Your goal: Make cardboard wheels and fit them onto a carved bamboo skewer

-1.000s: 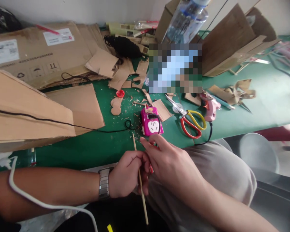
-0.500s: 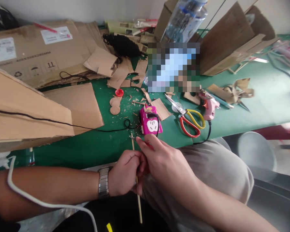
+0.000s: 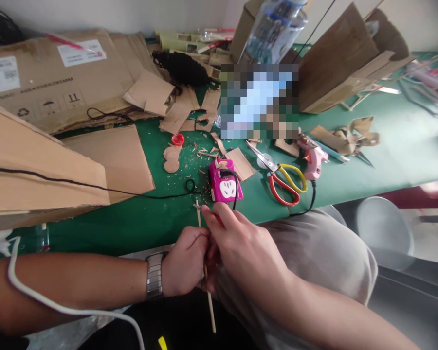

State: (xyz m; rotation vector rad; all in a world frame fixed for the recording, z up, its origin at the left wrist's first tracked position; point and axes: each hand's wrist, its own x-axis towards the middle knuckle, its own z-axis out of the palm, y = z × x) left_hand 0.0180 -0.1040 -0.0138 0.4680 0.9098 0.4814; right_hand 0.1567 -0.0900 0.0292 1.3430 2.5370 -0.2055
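Note:
A thin wooden stick (image 3: 210, 311) runs through the fist of my left hand (image 3: 188, 260), whose wrist carries a metal-banded watch. The stick's upper end rises above the fingers toward the table's near edge. Pressed close alongside, my right hand (image 3: 243, 238) is closed around a small red-handled tool (image 3: 219, 221). Its grey metal tip meets the stick near the top; most of the tool is hidden by the fingers. Just beyond the hands sits a magenta power socket (image 3: 225, 182) with a black plug in it.
Scissors (image 3: 277, 172) with red and yellow handles lie right of the socket, beside a pink glue gun (image 3: 314, 158). Cardboard scraps (image 3: 171, 160), a red cap (image 3: 177, 139) and shavings litter the green table (image 3: 142, 233). A folded cardboard piece (image 3: 44, 165) stands left, a water bottle (image 3: 273, 34) behind.
The tool's metal tip has come against the stick's upper part. The stick has shifted slightly left and stands a little more upright; both hands have moved slightly left with it.

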